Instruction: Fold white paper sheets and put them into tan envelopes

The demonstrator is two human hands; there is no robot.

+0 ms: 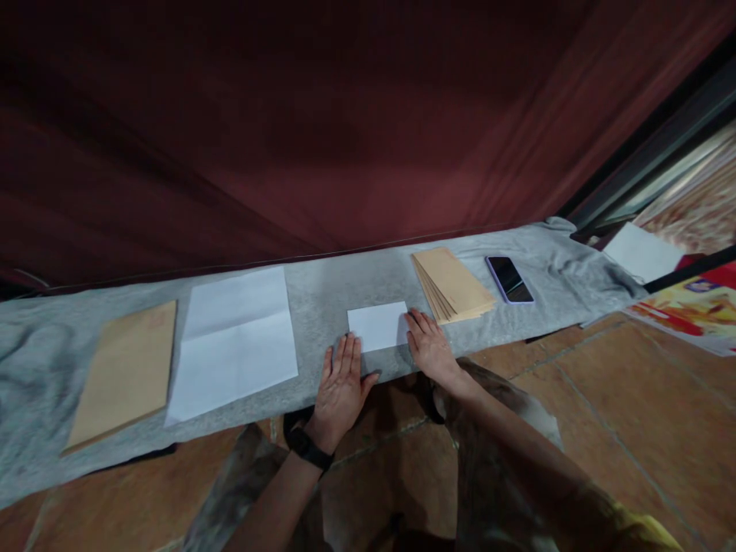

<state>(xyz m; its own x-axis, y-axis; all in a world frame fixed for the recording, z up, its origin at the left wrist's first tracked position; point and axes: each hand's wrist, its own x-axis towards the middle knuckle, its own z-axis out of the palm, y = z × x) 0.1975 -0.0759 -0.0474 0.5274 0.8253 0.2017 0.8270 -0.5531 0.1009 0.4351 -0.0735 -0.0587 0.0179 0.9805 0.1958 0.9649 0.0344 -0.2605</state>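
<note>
A small white folded sheet of paper (378, 326) lies flat on the grey cloth surface in front of me. My left hand (340, 387), with a black band at the wrist, is flat with its fingers stretched out, fingertips at the paper's left edge. At the paper's right edge my right hand (430, 346) lies flat, its fingers extended and touching it. Just beyond that hand sits a fanned stack of brown envelopes (454, 282). To the left, a larger white sheet (237, 345) with a crease across its middle is spread out.
A pile of brown envelopes (126, 364) rests at the far left of the grey cloth (327, 284). Right of the fanned stack is a phone (509, 279). A dark red curtain (356, 153) rises behind the narrow surface. Tiled floor (609, 383) lies below, with colourful packaging (695, 307) at right.
</note>
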